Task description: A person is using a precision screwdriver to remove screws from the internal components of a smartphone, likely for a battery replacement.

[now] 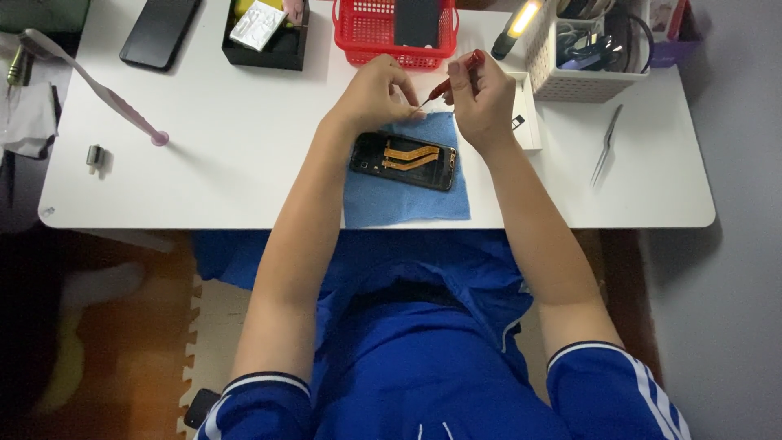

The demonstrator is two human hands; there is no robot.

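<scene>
While your right hand (pixel 481 98) pinches the red screwdriver (pixel 453 80), tip angled down-left into your left hand's (pixel 375 94) closed fingertips, the opened phone (pixel 404 160) lies just below both.

Left hand (pixel 376 91), right hand (pixel 482 96) raised — fingers pinched.
</scene>
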